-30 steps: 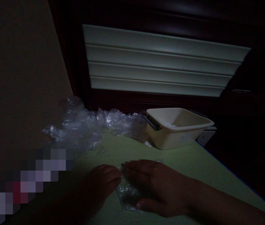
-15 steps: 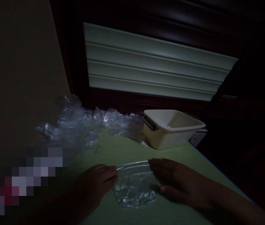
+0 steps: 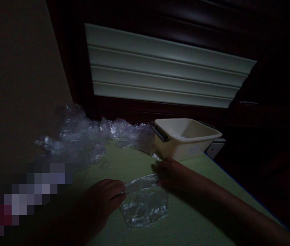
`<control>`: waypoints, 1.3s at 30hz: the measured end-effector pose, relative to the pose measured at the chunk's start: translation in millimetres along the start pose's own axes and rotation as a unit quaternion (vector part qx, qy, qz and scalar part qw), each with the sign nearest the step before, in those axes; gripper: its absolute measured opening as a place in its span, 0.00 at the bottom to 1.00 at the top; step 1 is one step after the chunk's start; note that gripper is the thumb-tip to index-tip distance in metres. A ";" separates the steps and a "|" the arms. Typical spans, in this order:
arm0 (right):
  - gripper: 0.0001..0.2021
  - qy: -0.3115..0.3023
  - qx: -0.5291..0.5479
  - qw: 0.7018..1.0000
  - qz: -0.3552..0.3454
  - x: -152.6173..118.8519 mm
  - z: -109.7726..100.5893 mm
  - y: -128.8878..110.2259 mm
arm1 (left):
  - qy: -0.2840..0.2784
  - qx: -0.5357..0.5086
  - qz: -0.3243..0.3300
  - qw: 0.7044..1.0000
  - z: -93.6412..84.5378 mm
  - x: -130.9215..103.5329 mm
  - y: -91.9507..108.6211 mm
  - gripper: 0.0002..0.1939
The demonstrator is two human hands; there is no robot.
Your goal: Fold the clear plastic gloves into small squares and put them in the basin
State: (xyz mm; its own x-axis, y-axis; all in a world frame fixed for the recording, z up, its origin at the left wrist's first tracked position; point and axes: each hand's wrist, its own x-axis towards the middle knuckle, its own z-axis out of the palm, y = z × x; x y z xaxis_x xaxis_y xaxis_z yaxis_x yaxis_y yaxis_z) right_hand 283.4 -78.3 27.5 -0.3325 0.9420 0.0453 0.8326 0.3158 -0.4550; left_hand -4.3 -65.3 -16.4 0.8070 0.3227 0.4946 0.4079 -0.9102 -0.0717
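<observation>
A small clear plastic bag [image 3: 145, 208] lies flat on the green tabletop in front of me, wrinkled and shiny. My left hand [image 3: 106, 198] has its fingers and thumb closed on the bag's upper left corner. At the upper right corner is my right hand [image 3: 175, 176], fingers curled together and thumb at the bag's edge. It seems to pinch that corner, though the dim light hides the fingertips. The bag's top strip looks creased between the two hands.
Crumpled clear plastic bags [image 3: 80, 136] heap along the wall at the left and back. A cream plastic basin [image 3: 178, 147] with dark handles stands at the back right. Beside it is a white box [image 3: 215, 147], near the table's blue edge [image 3: 247, 191]. Dark wood panelling rises behind.
My right hand has gone from flat, stretched fingers beside the bag to curled fingers at its upper right corner, moving up and left. The bag's top edge is more creased.
</observation>
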 end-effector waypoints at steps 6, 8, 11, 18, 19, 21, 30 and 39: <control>0.08 0.005 0.057 0.998 0.011 -6.5 6.1 -3.2 | 0.022 -0.044 -0.094 0.994 -2.9 3.7 3.1 0.16; 0.09 0.002 0.114 0.993 0.006 -8.9 9.6 -4.0 | 0.029 -0.071 -0.109 0.991 -4.1 1.7 1.5 0.17; 0.08 -0.010 0.185 0.983 0.001 -9.8 14.5 -5.1 | 0.037 -0.103 -0.156 0.982 -2.1 -1.5 -2.5 0.20; 0.05 0.044 0.185 0.980 -0.059 -9.9 13.1 -13.1 | 0.053 -0.187 -0.165 0.967 6.3 1.7 -5.5 0.12; 0.05 0.052 0.189 0.978 -0.064 -10.5 12.5 -13.7 | 0.050 -0.200 -0.161 0.965 5.4 3.3 -5.4 0.09; 0.05 0.070 0.192 0.976 -0.073 -11.7 12.4 -13.3 | 0.034 -0.222 -0.146 0.963 2.7 6.4 -5.8 0.03; 0.10 0.012 0.187 0.982 -0.032 -13.3 17.7 -7.0 | -0.003 -0.176 -0.141 0.974 -3.5 8.5 -5.2 0.07; 0.06 0.030 0.116 0.991 -0.060 -16.7 15.2 -15.5 | -0.003 -0.208 -0.097 0.973 -2.0 8.1 -5.0 0.11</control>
State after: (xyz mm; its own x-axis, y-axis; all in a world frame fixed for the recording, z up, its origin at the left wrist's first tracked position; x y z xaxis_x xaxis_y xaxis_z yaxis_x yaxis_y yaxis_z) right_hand 269.4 -100.7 20.3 -0.3901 0.9067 0.1606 0.6621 0.3974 -0.6354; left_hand -0.7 -58.7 -10.3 0.7345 0.4998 0.4590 0.3461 -0.8577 0.3801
